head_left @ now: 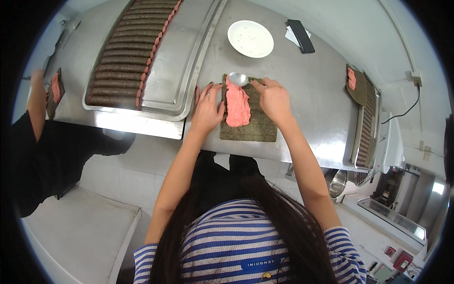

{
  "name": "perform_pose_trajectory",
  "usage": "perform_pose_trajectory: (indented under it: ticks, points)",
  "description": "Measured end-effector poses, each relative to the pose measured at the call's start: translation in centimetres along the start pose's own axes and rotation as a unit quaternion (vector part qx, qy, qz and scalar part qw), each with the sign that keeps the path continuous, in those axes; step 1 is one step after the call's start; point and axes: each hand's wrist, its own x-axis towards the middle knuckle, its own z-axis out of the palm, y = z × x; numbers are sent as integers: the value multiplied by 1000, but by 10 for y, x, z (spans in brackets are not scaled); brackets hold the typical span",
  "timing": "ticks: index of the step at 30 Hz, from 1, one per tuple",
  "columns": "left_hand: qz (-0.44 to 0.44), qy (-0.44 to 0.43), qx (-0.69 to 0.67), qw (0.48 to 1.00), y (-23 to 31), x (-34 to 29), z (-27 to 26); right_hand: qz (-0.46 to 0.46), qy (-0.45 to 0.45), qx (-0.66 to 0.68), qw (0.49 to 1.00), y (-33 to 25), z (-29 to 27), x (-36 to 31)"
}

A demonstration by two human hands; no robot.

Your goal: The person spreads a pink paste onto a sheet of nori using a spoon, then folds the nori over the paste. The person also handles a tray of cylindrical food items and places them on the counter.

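at the seaweed sheet (263,113), right hand (275,99) grips a spoon (237,79), left hand (206,111) lies spread.

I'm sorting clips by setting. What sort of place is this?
Probably a commercial kitchen or food-prep room, judging by the long grey metal worktable, the rectangular metal tray of dark, pink-ended rolls, and the pink paste on a dark-green rectangular sheet.

Bright, diffuse light puts glare on the steel table (326,135), whose edges bow with fisheye distortion.
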Motion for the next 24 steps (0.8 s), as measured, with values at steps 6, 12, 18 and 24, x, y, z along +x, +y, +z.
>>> perform_pose_trajectory:
  ticks: [6, 12, 18, 24]
  points:
    - [-191, -63, -53, 978, 45, -53, -27, 235, -51, 329, 913, 11, -14, -19]
    - [-254, -91, -131, 954, 47, -58, -17, 319, -47, 596, 735, 20, 36, -70]
    - [-254, -102, -174, 946, 41, -57, -14, 314, -54, 619, 717, 31, 43, -73]
    - [-266, -96, -161, 946, 38, -58, -19, 93, -31, 212, 972, 3, -6, -60]
